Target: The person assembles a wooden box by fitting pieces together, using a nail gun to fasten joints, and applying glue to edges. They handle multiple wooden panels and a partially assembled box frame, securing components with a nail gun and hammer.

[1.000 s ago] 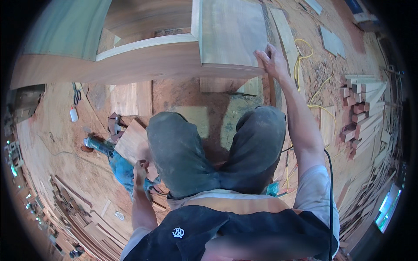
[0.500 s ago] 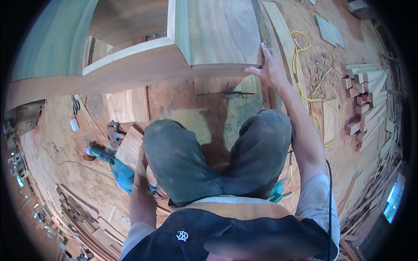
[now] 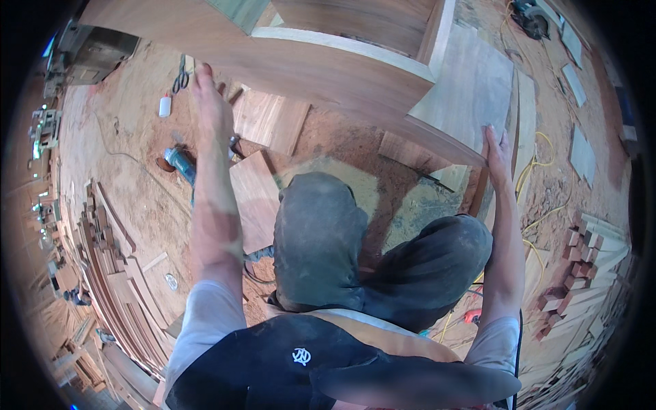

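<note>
I squat over a sawdust-covered floor in front of a large wooden frame [image 3: 342,68] that lies tilted before my knees. My left hand [image 3: 208,99] is stretched forward with its fingers apart, its tips at the frame's long lower rail, and it holds nothing. My right hand [image 3: 495,147] grips the frame's near right corner, fingers laid over the panel edge. A blue hand-held power tool [image 3: 181,164] lies on the floor under my left forearm, next to a short wooden board [image 3: 256,198].
A white bottle [image 3: 165,104] and scissors [image 3: 181,78] lie on the floor at the upper left. Stacked wooden slats [image 3: 102,253] run along the left. Yellow cable [image 3: 540,178] and piled wood blocks [image 3: 581,273] are on the right. Another power tool [image 3: 529,17] sits at the far top right.
My left hand has come up from beside the blue power tool on the floor and reached forward to the frame's rail. My right hand stays on the frame's corner.
</note>
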